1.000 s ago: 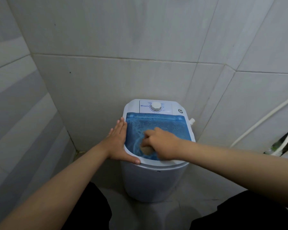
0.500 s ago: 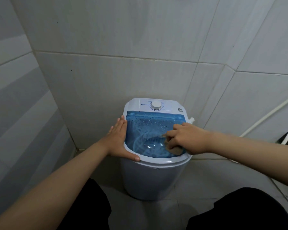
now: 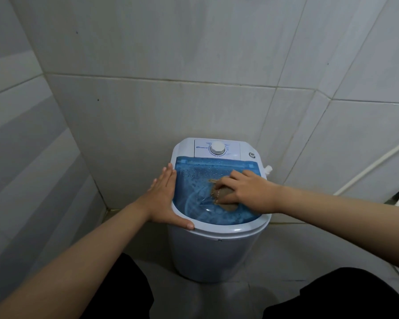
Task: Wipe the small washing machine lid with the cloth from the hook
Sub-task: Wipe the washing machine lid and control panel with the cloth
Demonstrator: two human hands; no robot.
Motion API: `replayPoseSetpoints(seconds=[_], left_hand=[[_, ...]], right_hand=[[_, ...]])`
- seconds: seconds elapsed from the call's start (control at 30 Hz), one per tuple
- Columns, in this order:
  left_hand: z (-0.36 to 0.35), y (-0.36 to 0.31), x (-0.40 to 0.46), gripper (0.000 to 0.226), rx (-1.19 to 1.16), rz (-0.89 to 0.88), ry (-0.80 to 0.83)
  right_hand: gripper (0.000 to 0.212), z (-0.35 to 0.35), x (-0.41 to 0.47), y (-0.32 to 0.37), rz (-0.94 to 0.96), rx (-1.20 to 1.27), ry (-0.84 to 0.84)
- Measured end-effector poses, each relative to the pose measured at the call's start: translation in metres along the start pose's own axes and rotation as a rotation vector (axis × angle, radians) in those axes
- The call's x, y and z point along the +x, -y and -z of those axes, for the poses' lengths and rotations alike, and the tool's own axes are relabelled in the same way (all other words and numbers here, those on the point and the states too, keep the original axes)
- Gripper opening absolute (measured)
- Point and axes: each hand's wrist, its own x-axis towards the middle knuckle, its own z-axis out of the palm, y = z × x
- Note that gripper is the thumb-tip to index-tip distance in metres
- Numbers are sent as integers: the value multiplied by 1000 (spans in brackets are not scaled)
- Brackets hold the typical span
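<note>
A small white washing machine stands on the floor in a tiled corner. Its see-through blue lid is shut and dotted with water drops. My right hand presses a small brown cloth flat onto the middle right of the lid; most of the cloth is hidden under my fingers. My left hand lies flat against the machine's left rim, fingers straight, thumb along the front edge, holding nothing.
A white dial and a small round button sit on the panel behind the lid. Grey tiled walls close in at the back and left. A white pipe runs along the right wall. My dark-clothed knees fill the bottom.
My right hand slid the cloth from the lid's front middle to its right edge, then back toward the middle. My left hand stayed on the left rim.
</note>
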Motion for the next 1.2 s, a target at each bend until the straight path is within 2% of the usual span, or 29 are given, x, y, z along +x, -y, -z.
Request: replayPoseSetpoints(seconds=[0.23,0.43,0.63,0.87,1.13,1.2], left_hand=[[-2,3,1,156,0,-4,3],[0,1,1,157,3,-6,4],[0,0,2,157,17,10,15],[1,-1,0,156,2,8,6],[1,-2,-2,156,1,5,6],[1,-2,-2,156,2,5,6]], right_hand=[[65,16,8,2,-167,290,147],[55,15,21,13,-247,480,105],[51,18,26,12,-225,424,123],[35,30,27,7,-160,248,184],[39,33,17,-5,-135,197,262],[40,32,15,-10,-146,264,286]])
